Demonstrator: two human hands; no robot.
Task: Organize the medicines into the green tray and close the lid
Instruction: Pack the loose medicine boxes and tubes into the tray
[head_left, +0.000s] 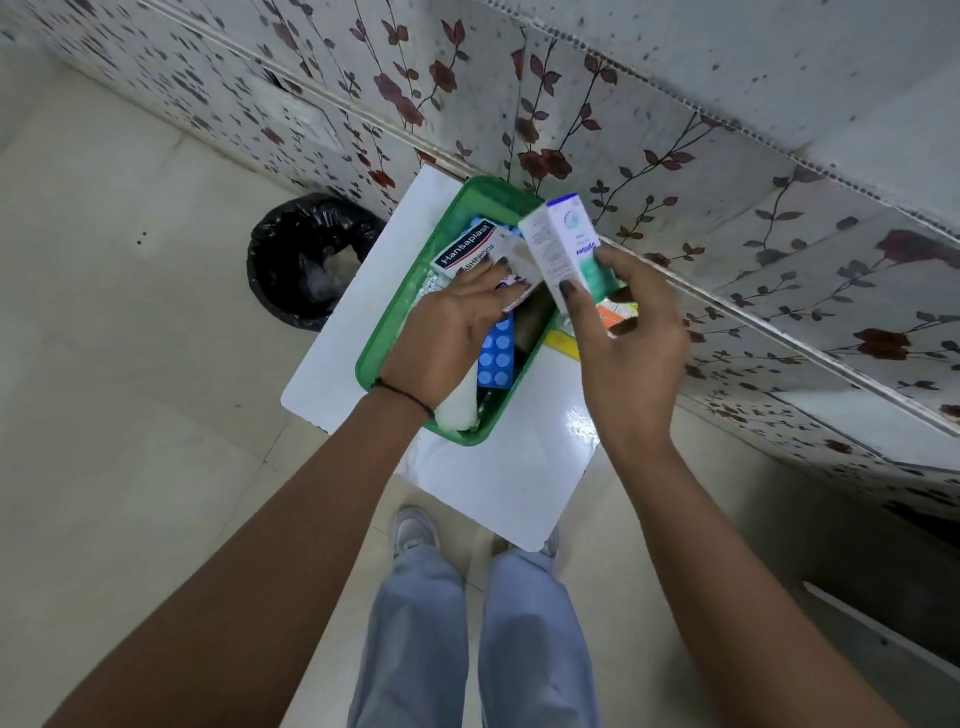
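The green tray (385, 336) stands on a small white table (498, 483). It holds a Hansaplast box (465, 248), a blue blister strip (496, 354), a white roll (460, 408) and other items. My left hand (447, 327) lies flat inside the tray, fingers resting on the Hansaplast box and a small pale pack. My right hand (623, 338) holds a white and teal medicine box (563, 249) upright over the tray's right edge. An orange pack (615, 314) shows under that hand. No lid is in view.
A black-lined bin (311, 260) stands on the floor left of the table. A floral-papered wall (675, 130) runs behind. A yellow item (563, 345) lies on the table right of the tray. My legs and shoes are below the table's near edge.
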